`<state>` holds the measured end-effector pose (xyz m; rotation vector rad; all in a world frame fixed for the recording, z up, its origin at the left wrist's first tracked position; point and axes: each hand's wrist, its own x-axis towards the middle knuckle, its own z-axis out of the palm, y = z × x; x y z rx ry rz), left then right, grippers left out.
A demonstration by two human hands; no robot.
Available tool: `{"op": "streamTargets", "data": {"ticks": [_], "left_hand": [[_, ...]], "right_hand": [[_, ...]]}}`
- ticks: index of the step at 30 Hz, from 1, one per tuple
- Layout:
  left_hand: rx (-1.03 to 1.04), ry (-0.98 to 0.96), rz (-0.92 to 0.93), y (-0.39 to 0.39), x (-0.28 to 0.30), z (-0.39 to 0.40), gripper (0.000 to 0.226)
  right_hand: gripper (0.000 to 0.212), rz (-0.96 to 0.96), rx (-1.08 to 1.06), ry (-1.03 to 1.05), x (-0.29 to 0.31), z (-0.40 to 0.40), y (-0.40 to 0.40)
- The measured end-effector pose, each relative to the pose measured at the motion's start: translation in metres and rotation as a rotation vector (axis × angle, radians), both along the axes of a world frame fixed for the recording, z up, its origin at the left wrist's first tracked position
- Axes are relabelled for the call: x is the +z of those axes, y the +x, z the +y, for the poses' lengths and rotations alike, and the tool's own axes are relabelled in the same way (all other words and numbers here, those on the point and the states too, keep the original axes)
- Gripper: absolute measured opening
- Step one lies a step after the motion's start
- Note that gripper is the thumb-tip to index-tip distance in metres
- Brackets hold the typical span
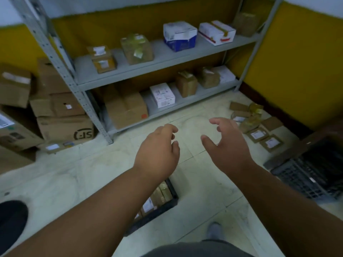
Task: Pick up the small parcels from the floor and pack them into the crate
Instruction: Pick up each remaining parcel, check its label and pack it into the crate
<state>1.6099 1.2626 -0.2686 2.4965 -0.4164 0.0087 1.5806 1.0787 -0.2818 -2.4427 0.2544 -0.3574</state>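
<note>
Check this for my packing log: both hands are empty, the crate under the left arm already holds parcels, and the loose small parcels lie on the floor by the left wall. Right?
One thing is wrong: the loose small parcels lie by the right wall, not the left. The head view shows it. The rest stands: left hand and right hand are empty, and the crate holds parcels.

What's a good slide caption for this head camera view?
Both hands, left and right, empty above the crate; parcels wait on the floor.
</note>
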Motion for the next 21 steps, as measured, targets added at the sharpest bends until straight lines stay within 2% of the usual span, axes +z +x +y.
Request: {"op": "streamTargets", "data": {"ticks": [6, 10, 15, 21], "left_hand": [[-0.128, -0.061, -0.017, 0.03, -0.004, -0.174, 0.038], [-0.189, -0.068, 0.004, 0.052, -0.005, -0.257, 0.04], [-0.238, -0.021, 0.017, 0.098, -0.017, -0.305, 0.041], [-0.295, -0.015, 0.033, 0.193, -0.049, -0.343, 0.04]], "right_hand": [[0.055, 0.014, -0.13, -0.003, 0.011, -0.151, 0.0], [0.054, 0.062, -0.225, 0.042, 0.008, -0.233, 0.002], [0.052, 0.091, -0.29, 0.103, -0.012, -0.285, 0.043], [0.054, 0.106, -0.294, 0.155, -0.033, -0.309, 0.144]]}}
